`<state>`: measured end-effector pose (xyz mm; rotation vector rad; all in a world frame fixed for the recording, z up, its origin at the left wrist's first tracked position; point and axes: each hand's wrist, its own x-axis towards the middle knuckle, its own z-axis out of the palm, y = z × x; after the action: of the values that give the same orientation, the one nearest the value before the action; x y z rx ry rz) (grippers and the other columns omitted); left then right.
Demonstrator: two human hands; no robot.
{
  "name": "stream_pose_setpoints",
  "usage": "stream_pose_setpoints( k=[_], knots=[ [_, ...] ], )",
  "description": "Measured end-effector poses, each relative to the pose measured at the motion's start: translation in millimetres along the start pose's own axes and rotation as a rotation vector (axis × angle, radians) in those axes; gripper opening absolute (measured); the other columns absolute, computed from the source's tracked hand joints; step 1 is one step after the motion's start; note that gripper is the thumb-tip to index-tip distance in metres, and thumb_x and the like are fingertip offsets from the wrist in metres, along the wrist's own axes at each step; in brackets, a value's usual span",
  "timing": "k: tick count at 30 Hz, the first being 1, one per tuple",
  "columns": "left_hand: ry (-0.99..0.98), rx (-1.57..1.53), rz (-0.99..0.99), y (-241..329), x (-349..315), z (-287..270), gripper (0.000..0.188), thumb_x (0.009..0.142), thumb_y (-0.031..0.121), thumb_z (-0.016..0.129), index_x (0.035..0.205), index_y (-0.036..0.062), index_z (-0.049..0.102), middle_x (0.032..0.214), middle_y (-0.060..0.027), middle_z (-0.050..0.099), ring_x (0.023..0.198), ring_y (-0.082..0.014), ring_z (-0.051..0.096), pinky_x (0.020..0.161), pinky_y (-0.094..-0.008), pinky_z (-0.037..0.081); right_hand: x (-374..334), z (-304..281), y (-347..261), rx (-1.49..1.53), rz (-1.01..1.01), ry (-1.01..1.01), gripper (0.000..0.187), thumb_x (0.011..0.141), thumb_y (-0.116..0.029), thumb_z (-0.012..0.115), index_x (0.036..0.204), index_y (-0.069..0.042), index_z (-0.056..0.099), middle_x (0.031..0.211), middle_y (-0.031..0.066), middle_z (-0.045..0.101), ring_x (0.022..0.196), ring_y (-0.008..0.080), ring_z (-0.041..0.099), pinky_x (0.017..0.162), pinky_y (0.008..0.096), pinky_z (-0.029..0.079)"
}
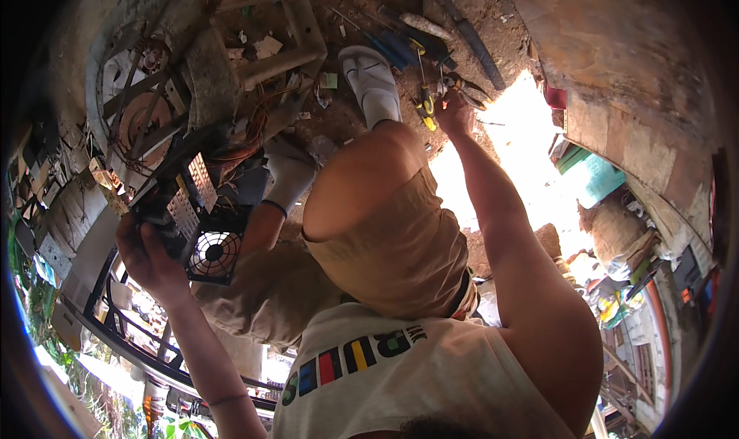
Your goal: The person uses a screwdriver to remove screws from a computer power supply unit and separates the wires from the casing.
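On the left, an opened black computer power supply (165, 216) stands tilted, with metal heat sinks (202, 181) and a round fan grille (215, 253) showing. My left hand (150, 266) is closed on its near edge, thumb up against the casing. A bundle of coloured wires (250, 135) runs out of its far side. My right arm stretches forward to the ground, where my right hand (456, 116) has its fingers curled at a pair of pliers (471, 93); part of the grip is hidden. Yellow-handled screwdrivers (426, 104) lie just left of that hand.
Blue-handled tools (392, 50) and a dark flat bar (479, 50) lie beyond my right hand. A square frame (308, 50) and a rusty round metal part (142, 120) are at the far left. Wooden boards (623, 131) line the right side. My foot (369, 77) is between the hands.
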<state>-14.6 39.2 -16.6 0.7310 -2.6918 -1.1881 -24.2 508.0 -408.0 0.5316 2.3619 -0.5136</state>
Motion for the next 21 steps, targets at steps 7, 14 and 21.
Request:
stream_pose_setpoints(
  k=[7,14,21],
  knots=[
    [0.04,0.051,-0.015,10,-19,-1,0.031,0.101,0.018,0.058,0.125,-0.0009,0.055,0.108,-0.0072,0.064,0.096,-0.0142,0.06,0.087,-0.028,0.047,36,61,30,-0.139,0.13,-0.189,0.06,0.089,-0.041,0.061,0.144,-0.023,0.047,0.13,0.0203,0.059,0.119,0.0374,0.059,0.097,0.0488,0.048],
    [-0.084,-0.219,-0.065,17,-8,5,0.027,0.099,0.007,0.059,0.124,-0.0023,0.054,0.108,-0.0055,0.065,0.097,-0.0095,0.059,0.085,-0.0234,0.047,30,78,101,0.14,-0.19,-0.01,0.032,0.091,-0.038,0.062,0.106,-0.01,0.065,0.105,0.0128,0.071,0.1,0.0322,0.068,0.084,0.0443,0.052],
    [-0.013,-0.187,0.061,-2,6,8,0.026,0.094,0.012,0.065,0.116,-0.0008,0.061,0.104,-0.0086,0.071,0.094,-0.0133,0.066,0.082,-0.0273,0.051,-165,-267,-120,1.011,-0.8,0.261,0.038,0.104,-0.026,0.052,0.133,-0.003,0.059,0.084,-0.0036,0.059,0.066,0.0043,0.039,0.059,0.0218,0.034]
  ],
)
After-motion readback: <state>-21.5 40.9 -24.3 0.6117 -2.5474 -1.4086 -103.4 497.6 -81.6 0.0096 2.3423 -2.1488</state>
